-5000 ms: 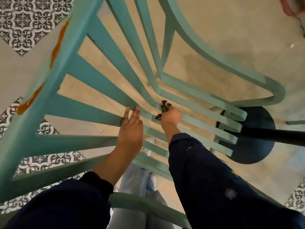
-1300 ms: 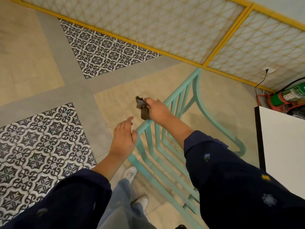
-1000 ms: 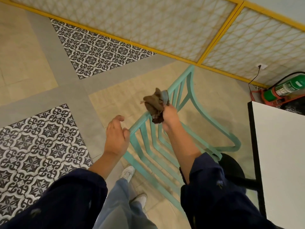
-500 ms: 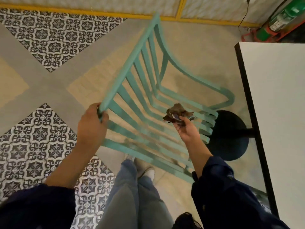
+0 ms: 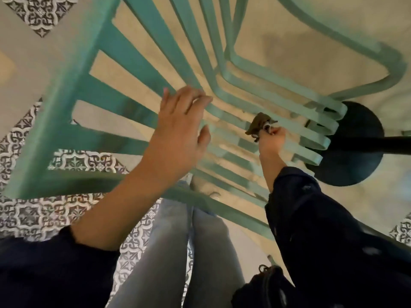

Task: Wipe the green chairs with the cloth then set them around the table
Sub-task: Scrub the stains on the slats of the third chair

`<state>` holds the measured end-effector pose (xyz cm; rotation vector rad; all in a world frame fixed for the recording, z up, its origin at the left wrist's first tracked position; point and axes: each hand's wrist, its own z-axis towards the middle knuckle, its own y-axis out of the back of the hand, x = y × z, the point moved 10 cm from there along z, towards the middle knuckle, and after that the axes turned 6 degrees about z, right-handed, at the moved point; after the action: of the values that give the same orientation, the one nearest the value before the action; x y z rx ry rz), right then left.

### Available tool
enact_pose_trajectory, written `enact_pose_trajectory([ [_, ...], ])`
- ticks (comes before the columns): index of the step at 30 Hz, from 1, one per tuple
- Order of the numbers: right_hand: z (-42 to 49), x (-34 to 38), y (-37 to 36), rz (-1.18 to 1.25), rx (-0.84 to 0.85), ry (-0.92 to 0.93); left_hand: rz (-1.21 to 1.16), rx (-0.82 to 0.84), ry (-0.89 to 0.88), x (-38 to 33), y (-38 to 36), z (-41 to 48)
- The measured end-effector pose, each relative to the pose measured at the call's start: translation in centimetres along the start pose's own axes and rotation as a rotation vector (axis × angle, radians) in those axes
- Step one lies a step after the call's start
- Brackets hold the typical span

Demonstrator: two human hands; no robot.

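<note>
Cloth [image 5: 258, 127] on the seat slats: doing the wipe well

Right hand [image 5: 271, 138] pinches the bunched cloth at its fingertips, thumb and fingers clamped on it. The wad sits on the chair [image 5: 64, 92] seat, against a slat [image 5: 333, 110] just beyond the knuckles. Left hand [image 5: 178, 134] is flat, with its fingers [image 5: 189, 101] straight and slightly apart. The tips reach a back slat, but blur hides whether they press on it or only hover.

The step in hand looks like wiping the seat, and much of the chair is probably not yet done. To do it well:

- Spread the cloth wider under the fingers, since a tight wad touches little of the surface.
- Run it along each slat from the near end to the far curve beyond the fingertips, then down into the gaps between slats.
- Settle the left fingers firmly on the back so the chair does not rock or slide.

The black table base [image 5: 360, 156] stands just past the right fingertips, so a long stroke could knock the knuckles against it. Setting the chair at the table comes after the wipe.
</note>
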<state>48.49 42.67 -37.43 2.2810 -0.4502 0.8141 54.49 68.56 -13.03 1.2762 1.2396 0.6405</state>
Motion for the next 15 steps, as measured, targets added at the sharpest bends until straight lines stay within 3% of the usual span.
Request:
enact_pose_trajectory([
  [6,1.8,-0.2,-3.6,-0.252,0.046,0.143,-0.114,0.144,0.109,1.2,-7.1,-0.2],
  [15,0.0,0.7,-10.4,-0.376,0.133,0.178,-0.188,0.218,0.259,3.5,-9.0,0.2],
])
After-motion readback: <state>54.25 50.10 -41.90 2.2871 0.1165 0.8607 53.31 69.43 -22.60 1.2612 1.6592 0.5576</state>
